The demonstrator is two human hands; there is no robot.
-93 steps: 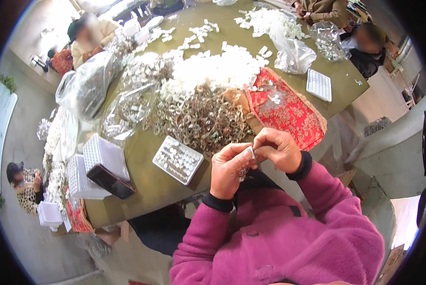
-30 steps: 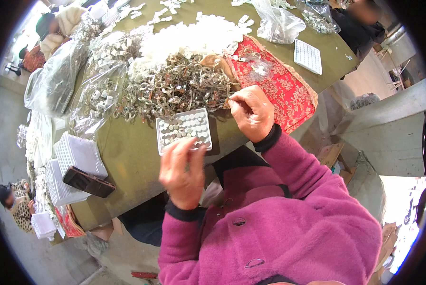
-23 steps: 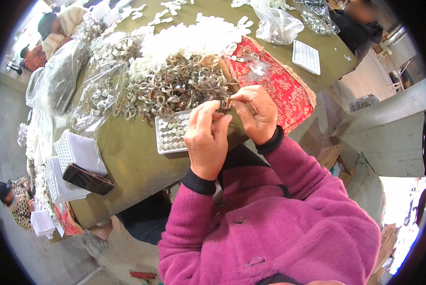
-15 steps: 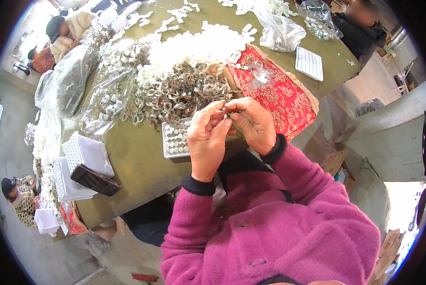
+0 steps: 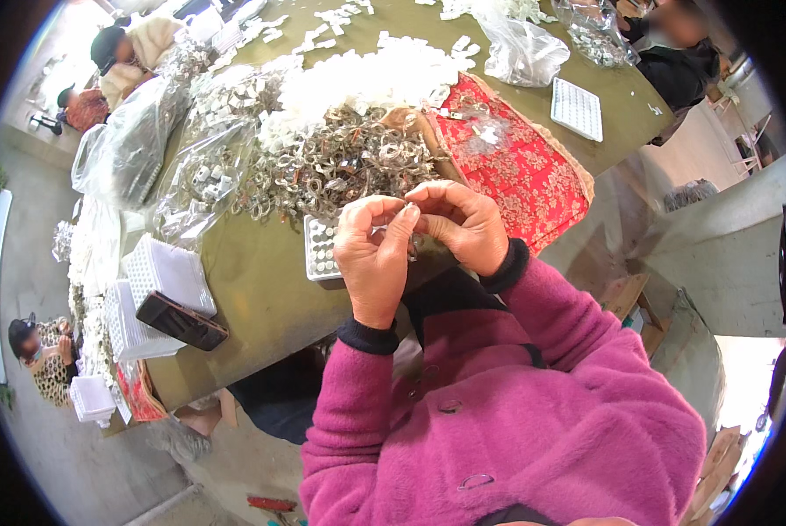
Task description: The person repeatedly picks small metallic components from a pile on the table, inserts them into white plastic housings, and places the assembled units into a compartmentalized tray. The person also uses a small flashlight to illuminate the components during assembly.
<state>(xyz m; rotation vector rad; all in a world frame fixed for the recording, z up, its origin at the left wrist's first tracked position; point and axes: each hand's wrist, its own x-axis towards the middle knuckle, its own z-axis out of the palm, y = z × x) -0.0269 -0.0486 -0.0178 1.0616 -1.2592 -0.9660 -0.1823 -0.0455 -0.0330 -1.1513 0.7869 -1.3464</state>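
Note:
My left hand (image 5: 375,263) and my right hand (image 5: 465,226) meet over the table's near edge, thumbs and fingertips pinched close together. Something small sits between them, mostly hidden by the fingers; its kind cannot be made out. Partly behind my left hand lies a white tray (image 5: 312,272) with rows of small round pieces in its holes. Just beyond my hands rises a heap of small coiled wire parts (image 5: 349,167), brownish and grey. Further back, a pile of white plastic pieces (image 5: 358,88) adjoins it.
A red flowered cloth (image 5: 533,175) lies right of the heap. Stacked white trays (image 5: 172,276) and a dark phone (image 5: 182,321) stand at the left. Clear plastic bags (image 5: 130,153) hold parts. Another white tray (image 5: 577,110) lies far right. Other people sit around the table.
My fingertips have shifted slightly against each other, and my left hand has moved a little left. The whole view has shifted slightly. Both hands stay pinched together.

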